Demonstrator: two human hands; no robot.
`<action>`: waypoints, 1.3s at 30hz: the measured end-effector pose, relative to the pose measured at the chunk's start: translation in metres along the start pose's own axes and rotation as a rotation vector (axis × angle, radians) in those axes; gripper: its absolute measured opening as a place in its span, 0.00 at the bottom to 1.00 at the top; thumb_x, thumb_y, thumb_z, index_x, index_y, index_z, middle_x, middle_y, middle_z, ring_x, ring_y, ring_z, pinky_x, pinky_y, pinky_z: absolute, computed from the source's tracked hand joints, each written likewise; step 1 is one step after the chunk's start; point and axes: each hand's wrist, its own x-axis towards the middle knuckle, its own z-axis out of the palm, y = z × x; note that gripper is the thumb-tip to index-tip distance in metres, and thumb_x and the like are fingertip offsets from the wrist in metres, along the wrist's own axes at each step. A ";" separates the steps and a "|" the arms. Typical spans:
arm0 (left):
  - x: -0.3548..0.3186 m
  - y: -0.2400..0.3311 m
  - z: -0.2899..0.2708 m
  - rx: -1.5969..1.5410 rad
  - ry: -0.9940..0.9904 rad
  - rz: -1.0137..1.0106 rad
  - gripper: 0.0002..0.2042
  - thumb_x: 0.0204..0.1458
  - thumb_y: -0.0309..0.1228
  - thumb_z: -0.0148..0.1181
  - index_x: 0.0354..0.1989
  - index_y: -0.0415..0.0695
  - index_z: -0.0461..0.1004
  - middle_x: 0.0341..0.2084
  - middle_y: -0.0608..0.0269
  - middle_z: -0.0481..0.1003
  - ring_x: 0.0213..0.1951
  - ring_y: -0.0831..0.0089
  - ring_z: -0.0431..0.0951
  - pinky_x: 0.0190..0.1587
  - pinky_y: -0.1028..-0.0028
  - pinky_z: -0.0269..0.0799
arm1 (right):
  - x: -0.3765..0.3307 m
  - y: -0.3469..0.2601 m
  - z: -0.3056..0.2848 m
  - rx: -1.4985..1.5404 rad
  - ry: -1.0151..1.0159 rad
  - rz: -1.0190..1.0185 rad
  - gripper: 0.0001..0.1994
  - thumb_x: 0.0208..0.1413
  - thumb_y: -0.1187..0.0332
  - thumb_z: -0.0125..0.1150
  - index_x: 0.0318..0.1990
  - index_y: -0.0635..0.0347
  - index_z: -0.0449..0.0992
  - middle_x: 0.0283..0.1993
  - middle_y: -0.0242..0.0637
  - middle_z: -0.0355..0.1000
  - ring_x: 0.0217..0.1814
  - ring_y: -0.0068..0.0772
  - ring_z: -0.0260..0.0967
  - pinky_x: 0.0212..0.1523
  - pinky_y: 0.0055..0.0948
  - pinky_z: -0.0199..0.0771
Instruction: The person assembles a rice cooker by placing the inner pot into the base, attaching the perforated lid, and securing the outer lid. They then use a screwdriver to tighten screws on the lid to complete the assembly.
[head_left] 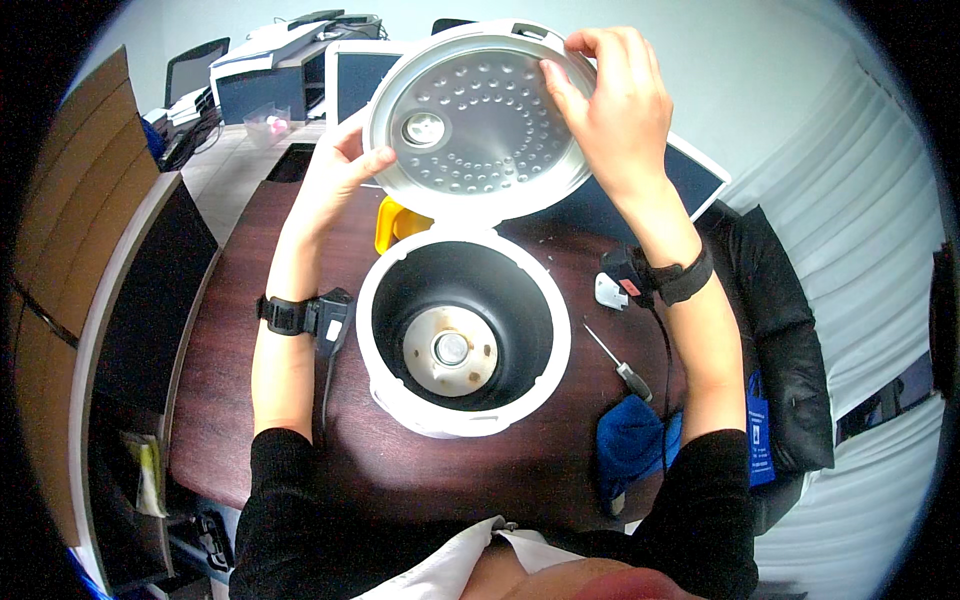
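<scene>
A white rice cooker stands on the dark red-brown table with its lid raised on the far side. Dimples and a round vent cover the lid's silvery inner face. My left hand grips the lid's left edge, thumb on the inner rim. At the upper right, my right hand holds the lid's edge, its thumb on the inside and fingers over the outer side. No inner pot sits in the dark cooker body; a stained metal heating plate with a round centre shows at its bottom.
Right of the cooker lie a screwdriver, a small white piece and a blue cloth. A yellow object sits behind the cooker. Monitors stand beyond the lid. A black chair is at the right, a partition at the left.
</scene>
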 end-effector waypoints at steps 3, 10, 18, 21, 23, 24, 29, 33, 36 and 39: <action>0.000 0.001 0.000 -0.006 -0.012 -0.008 0.34 0.46 0.51 0.69 0.56 0.39 0.71 0.48 0.61 0.75 0.52 0.72 0.71 0.56 0.70 0.64 | 0.004 0.003 0.001 -0.023 -0.007 -0.044 0.14 0.46 0.62 0.71 0.37 0.57 0.76 0.36 0.32 0.73 0.39 0.34 0.72 0.37 0.32 0.74; 0.001 0.004 0.001 0.001 -0.015 0.013 0.34 0.46 0.51 0.69 0.56 0.39 0.71 0.48 0.62 0.74 0.52 0.73 0.71 0.56 0.70 0.64 | 0.008 -0.001 -0.005 -0.053 -0.001 -0.063 0.14 0.47 0.59 0.71 0.35 0.56 0.77 0.33 0.32 0.73 0.37 0.33 0.72 0.36 0.31 0.73; 0.001 0.001 -0.005 -0.040 -0.058 0.018 0.31 0.47 0.41 0.71 0.61 0.45 0.69 0.49 0.61 0.76 0.54 0.72 0.72 0.59 0.68 0.65 | 0.024 -0.024 -0.007 0.202 -0.084 0.414 0.13 0.50 0.64 0.65 0.29 0.67 0.72 0.28 0.46 0.72 0.28 0.39 0.72 0.31 0.33 0.72; 0.001 0.003 -0.001 -0.019 -0.022 0.011 0.30 0.48 0.40 0.70 0.60 0.45 0.70 0.49 0.60 0.76 0.53 0.72 0.73 0.59 0.68 0.66 | 0.029 -0.027 -0.011 0.232 -0.138 0.463 0.11 0.49 0.65 0.64 0.28 0.66 0.73 0.25 0.43 0.72 0.26 0.37 0.71 0.30 0.33 0.71; -0.001 0.005 0.004 0.017 -0.019 0.008 0.30 0.50 0.44 0.68 0.57 0.39 0.70 0.49 0.61 0.75 0.51 0.73 0.72 0.56 0.70 0.65 | 0.027 -0.025 -0.012 0.180 -0.088 0.388 0.11 0.50 0.66 0.63 0.27 0.66 0.73 0.24 0.42 0.71 0.25 0.36 0.71 0.30 0.32 0.71; -0.001 0.005 0.003 0.031 -0.018 0.007 0.29 0.51 0.44 0.67 0.57 0.39 0.70 0.48 0.61 0.75 0.51 0.73 0.73 0.56 0.70 0.65 | 0.028 -0.026 -0.011 0.185 -0.095 0.393 0.11 0.50 0.66 0.63 0.27 0.66 0.73 0.24 0.42 0.71 0.25 0.35 0.71 0.30 0.32 0.71; 0.001 0.003 0.000 0.017 -0.029 0.039 0.28 0.50 0.40 0.68 0.60 0.45 0.70 0.48 0.62 0.77 0.52 0.74 0.74 0.56 0.70 0.68 | 0.029 -0.022 -0.008 0.266 -0.094 0.379 0.11 0.49 0.67 0.64 0.25 0.65 0.70 0.22 0.40 0.68 0.23 0.32 0.67 0.27 0.30 0.68; 0.000 0.003 0.001 0.063 -0.062 0.065 0.30 0.54 0.47 0.63 0.62 0.46 0.67 0.50 0.59 0.75 0.55 0.72 0.72 0.58 0.68 0.66 | 0.024 -0.018 0.000 0.376 0.027 0.269 0.10 0.48 0.71 0.63 0.24 0.64 0.68 0.21 0.36 0.64 0.22 0.27 0.60 0.24 0.27 0.63; -0.006 0.010 0.009 0.095 -0.050 0.070 0.34 0.57 0.58 0.52 0.65 0.47 0.62 0.55 0.56 0.70 0.60 0.67 0.66 0.62 0.65 0.60 | 0.020 -0.014 0.006 0.439 0.090 0.214 0.08 0.47 0.74 0.62 0.24 0.63 0.67 0.21 0.32 0.62 0.22 0.23 0.57 0.23 0.25 0.60; -0.008 0.014 0.014 0.094 -0.086 0.042 0.41 0.56 0.68 0.39 0.69 0.48 0.56 0.61 0.53 0.63 0.66 0.63 0.58 0.66 0.62 0.53 | 0.019 -0.012 0.007 0.530 0.095 0.240 0.07 0.46 0.76 0.60 0.23 0.62 0.66 0.22 0.28 0.59 0.23 0.20 0.55 0.24 0.22 0.58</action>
